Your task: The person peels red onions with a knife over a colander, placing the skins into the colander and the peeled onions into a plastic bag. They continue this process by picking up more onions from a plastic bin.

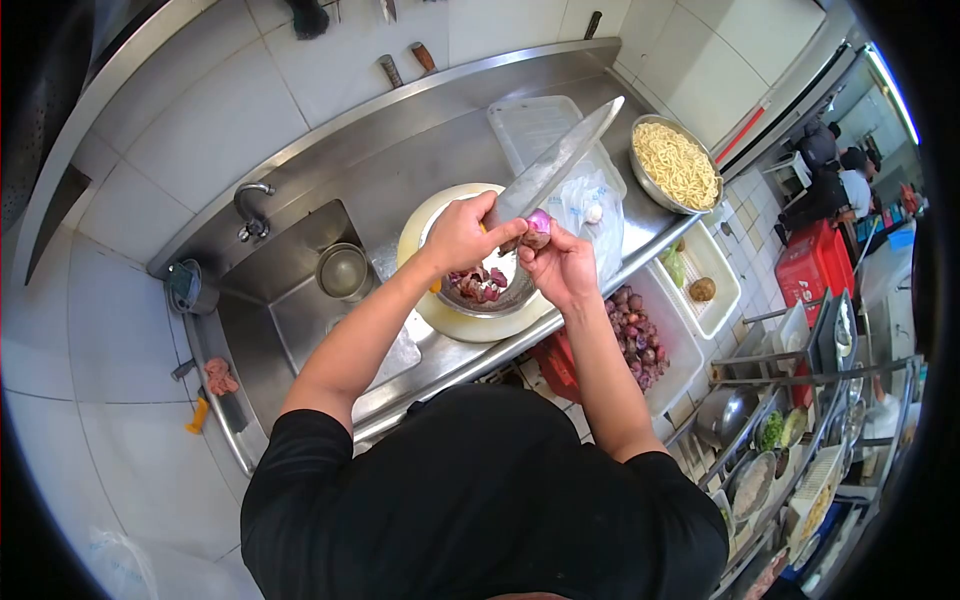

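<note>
My left hand [463,238] is wrapped around the handle of a large knife [562,158], its broad blade pointing up and to the right. Close beside it, my right hand [565,268] pinches a red onion [538,226] near the base of the blade. Part of the onion shows purple, part looks brownish. Below both hands is a metal bowl [518,302] with dark red onion pieces or skins [480,285] in it. It sits on a pale round board [440,318]. The knife's handle is mostly hidden by my fingers.
A bowl of noodles [676,165] stands at the counter's right end. A plastic bag [592,215] lies near a clear lid [520,125]. Red onions [637,335] fill part of a bin below. The sink [270,310] is left; a rack [800,380] and people are right.
</note>
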Motion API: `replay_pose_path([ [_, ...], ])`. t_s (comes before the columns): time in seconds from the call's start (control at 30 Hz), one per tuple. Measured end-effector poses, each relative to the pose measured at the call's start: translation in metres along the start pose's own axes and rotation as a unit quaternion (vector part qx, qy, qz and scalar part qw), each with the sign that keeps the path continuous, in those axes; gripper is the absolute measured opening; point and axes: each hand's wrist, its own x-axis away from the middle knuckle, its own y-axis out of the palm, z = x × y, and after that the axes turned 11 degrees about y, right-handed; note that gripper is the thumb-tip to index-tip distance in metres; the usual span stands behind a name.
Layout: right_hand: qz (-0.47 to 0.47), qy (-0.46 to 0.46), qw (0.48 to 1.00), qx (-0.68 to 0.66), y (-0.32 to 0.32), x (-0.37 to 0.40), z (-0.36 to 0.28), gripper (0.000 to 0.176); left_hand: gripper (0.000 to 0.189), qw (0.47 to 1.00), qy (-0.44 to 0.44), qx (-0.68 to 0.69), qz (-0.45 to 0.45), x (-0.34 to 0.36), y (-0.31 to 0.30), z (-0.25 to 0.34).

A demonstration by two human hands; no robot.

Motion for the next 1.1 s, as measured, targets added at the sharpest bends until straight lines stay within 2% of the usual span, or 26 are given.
replay_pose_path([
  [0.07,0.041,-0.005,0.999,0.004,0.008,0.001,0.0,0.033,0.045,1.0,-0.008,0.018,0.001,0.0,-0.002,0.005],
  [0.17,0.047,0.017,0.998,-0.041,-0.008,-0.005,-0.002,0.032,0.04,0.999,0.021,0.034,-0.029,0.005,-0.003,0.003],
  [0.27,0.102,0.022,0.988,-0.112,-0.02,-0.01,-0.004,0.033,0.036,0.99,0.023,0.131,-0.04,0.014,-0.002,-0.007],
  [0.37,0.141,0.016,0.986,-0.084,-0.016,-0.001,-0.009,0.034,0.038,0.999,-0.015,0.04,-0.002,0.015,-0.013,-0.037],
  [0.4,0.135,0.017,0.987,-0.083,-0.018,0.0,-0.009,0.034,0.042,0.996,-0.07,0.053,0.018,0.012,-0.023,-0.009],
  [0.5,0.115,0.024,0.99,-0.072,-0.021,0.0,-0.009,0.034,0.045,0.998,-0.023,-0.011,0.061,0.009,-0.021,-0.021],
  [0.7,0.114,0.062,0.991,-0.035,0.004,-0.004,0.005,0.027,0.048,0.995,-0.011,-0.094,0.039,0.002,0.003,-0.024],
  [0.77,0.11,0.066,0.991,-0.049,-0.002,-0.006,0.01,0.026,0.045,0.997,-0.018,-0.066,0.034,0.001,0.004,-0.022],
  [0.93,0.15,-0.007,0.985,-0.086,-0.034,-0.013,0.015,0.029,0.044,0.998,0.005,0.064,-0.011,0.02,-0.001,-0.043],
  [1.03,0.161,-0.005,0.981,-0.105,-0.047,-0.006,0.0,0.032,0.056,0.997,-0.032,-0.036,0.055,0.021,-0.008,-0.045],
  [1.07,0.161,-0.002,0.981,-0.107,-0.05,-0.003,-0.004,0.032,0.059,0.984,-0.073,-0.16,0.016,0.02,-0.016,-0.045],
  [1.1,0.159,0.0,0.981,-0.108,-0.053,0.0,-0.008,0.033,0.06,0.985,-0.089,-0.144,0.029,0.022,-0.018,-0.054],
])
